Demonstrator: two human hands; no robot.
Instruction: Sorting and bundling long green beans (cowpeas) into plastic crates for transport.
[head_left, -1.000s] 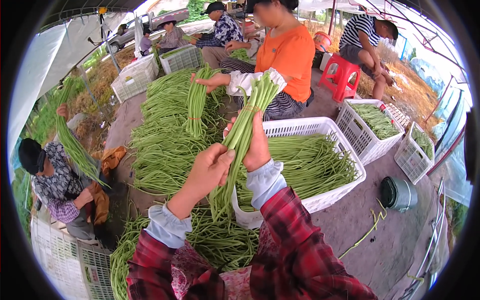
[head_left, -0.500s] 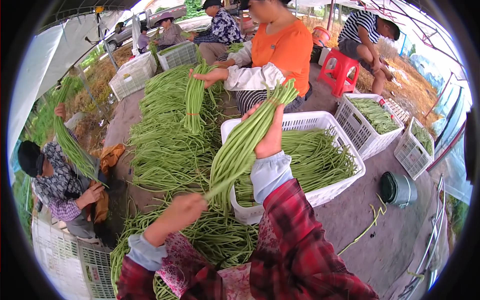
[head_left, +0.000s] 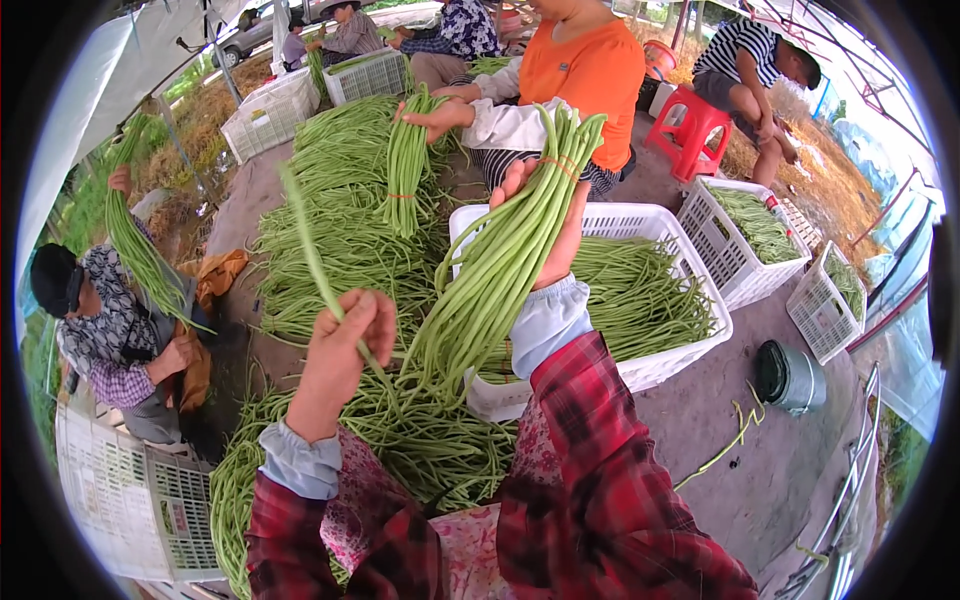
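My right hand (head_left: 562,232) is wrapped round a thick bundle of long green beans (head_left: 500,265), banded near its upper end. The bundle hangs tilted down to the left, partly over a white crate (head_left: 690,245) of beans. In my left hand (head_left: 345,350), fingers are pinched on a single long bean (head_left: 312,235), blurred by motion, apart from the bundle's loose ends. Below my hands a heap of loose beans (head_left: 430,450) lies by my lap. Beyond the left hand a wide pile of beans (head_left: 330,240) covers the ground.
A co-worker in an orange top (head_left: 580,65) holds another banded bundle (head_left: 403,165) across from me. At left sits a person in a black cap (head_left: 55,280) with beans. More crates (head_left: 740,240), a red stool (head_left: 690,130) and a dark green roll (head_left: 790,377) stand to the right.
My left hand has moved up and left, drawing the single bean away from the bundle. My right hand keeps hold of the bundle, slightly shifted right.
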